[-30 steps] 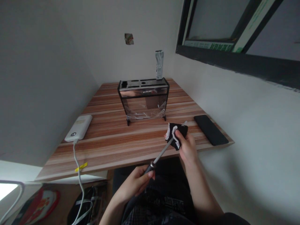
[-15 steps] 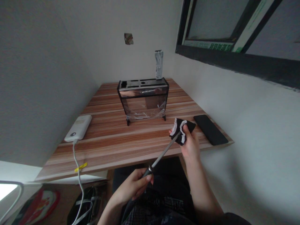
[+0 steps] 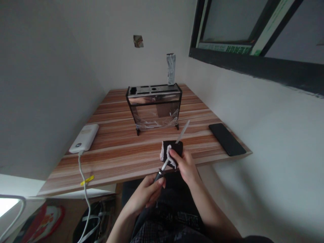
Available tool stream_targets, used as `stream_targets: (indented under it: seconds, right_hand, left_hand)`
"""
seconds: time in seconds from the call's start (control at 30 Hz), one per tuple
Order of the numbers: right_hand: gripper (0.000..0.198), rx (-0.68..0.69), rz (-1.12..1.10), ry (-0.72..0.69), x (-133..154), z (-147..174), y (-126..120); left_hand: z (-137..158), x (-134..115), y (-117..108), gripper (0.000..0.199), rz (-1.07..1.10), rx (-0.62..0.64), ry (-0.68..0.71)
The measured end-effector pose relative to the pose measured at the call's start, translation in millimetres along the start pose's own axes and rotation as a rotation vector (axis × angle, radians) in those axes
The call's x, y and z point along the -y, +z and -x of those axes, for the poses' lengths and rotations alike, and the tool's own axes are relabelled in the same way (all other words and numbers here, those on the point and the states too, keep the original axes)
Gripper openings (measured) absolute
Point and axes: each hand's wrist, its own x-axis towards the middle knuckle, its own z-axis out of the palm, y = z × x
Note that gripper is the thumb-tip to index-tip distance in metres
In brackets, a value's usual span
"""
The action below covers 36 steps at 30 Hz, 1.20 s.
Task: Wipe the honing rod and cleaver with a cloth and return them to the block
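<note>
As the left hand point(image 3: 149, 191) grips the black handle point(image 3: 159, 174) of a slim grey metal rod point(image 3: 183, 131) slanting over the striped wood-grain tabletop point(image 3: 121, 141), the right hand point(image 3: 186, 166) clasps a black-and-white cloth point(image 3: 165, 147) around it; wiping seems in hand, calling next for a tipward slide.

black phone point(image 3: 226, 139), white power bank point(image 3: 86, 135)

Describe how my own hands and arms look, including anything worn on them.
Your left hand and right hand are bare, with no gloves, rings or watch visible. Both forearms are uncovered where they show. What looks like a dark sleeve shows by the right elbow; none shows on the left.
</note>
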Motion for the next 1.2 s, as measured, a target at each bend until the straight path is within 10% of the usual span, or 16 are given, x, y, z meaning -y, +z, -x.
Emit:
stream_targets:
  seconds: [0.2, 1.2]
  right_hand:
    - [0.030, 0.218, 0.117, -0.002, 1.1, 10.1, 15.2]
    - [0.029, 0.000, 0.001, 0.016, -3.5, 1.1, -7.9]
  left_hand:
    - [-3.6, -6.7, 0.0, 0.046, 0.027, -0.066, 0.053]
    - [-1.8, 6.1, -6.0, 0.047, -0.188, -0.081, 0.029]
